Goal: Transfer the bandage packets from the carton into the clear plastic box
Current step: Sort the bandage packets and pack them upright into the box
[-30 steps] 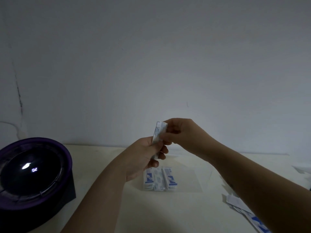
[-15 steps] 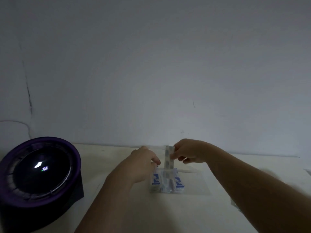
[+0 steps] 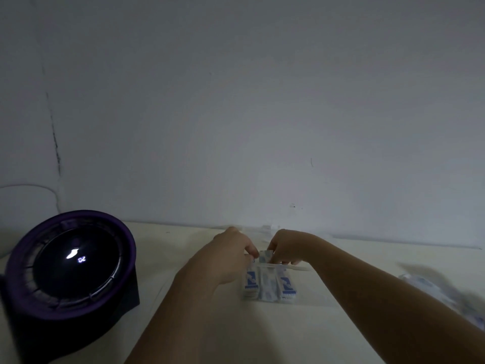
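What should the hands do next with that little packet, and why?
Probably the right hand should lower the packet it pinches and let go: it stands upright just above the other packets lying in the clear box.

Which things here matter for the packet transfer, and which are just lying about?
Job: clear plastic box; bandage packets standing in it; one packet pinched by the right hand; blurred packets far right.
Lying about: purple round device.
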Demonstrator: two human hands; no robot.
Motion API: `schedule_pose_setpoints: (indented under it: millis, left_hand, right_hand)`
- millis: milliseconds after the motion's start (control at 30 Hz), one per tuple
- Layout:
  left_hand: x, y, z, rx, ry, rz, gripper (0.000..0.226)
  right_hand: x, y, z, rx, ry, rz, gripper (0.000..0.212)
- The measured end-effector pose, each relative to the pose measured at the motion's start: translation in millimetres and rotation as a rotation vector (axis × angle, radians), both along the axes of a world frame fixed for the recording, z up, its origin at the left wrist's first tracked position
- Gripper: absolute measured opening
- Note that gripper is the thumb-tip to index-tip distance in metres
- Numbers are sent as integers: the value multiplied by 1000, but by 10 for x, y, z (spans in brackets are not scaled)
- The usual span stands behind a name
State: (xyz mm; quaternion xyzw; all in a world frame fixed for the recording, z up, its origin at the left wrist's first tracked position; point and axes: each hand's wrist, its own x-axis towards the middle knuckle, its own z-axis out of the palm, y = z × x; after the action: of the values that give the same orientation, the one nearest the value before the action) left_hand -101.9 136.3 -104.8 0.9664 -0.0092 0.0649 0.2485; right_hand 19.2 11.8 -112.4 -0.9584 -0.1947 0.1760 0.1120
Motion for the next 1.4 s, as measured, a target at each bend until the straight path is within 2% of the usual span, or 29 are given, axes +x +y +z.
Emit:
schedule_pose_setpoints:
  millis: [233,367,533,667,767,900,1000,1067,1233,1300,1400]
  left_hand:
    - [24,20,-21,-3,10,7,24]
    - [20,22,-7,0,15,1,24]
    - [-18,18,75,36,-16,2,26]
    - [-19,0,59,92,-27,56,25]
    - [0,-183,-28,179,-67,78,24]
    - [-25,-513,-139,327,-95,33,36]
    - [-105,-725,-190,383,-186,24,41]
    - [-188,-851,-218,389,-274,-19,40]
    - [-359,-1231,-298,290,-408,-233,30]
    - [-373,-1328,-354,247,-418,-304,26]
    - [-346,-1388,-440,139,-337,-341,21]
  right_hand:
    - [-62,-38,83,17,-225,111,42]
    - [-156,-158,269,181,-276,132,34]
    - [-427,-582,564,331,-440,157,23]
    - [-615,-1149,571,370,-555,81,17]
    - [-700,-1641,362,256,-517,6,19]
    - [-788,-2076,26,-57,-283,-17,35]
    - [-817,-2256,-201,-138,-247,-55,43]
    - [-786,-2313,-331,-161,-270,-80,43]
    - [-744,-2429,-416,-93,-331,-111,25]
    - [-729,-2469,-431,-52,-339,-146,21]
    - [-747,-2531,-431,2,-332,-164,18]
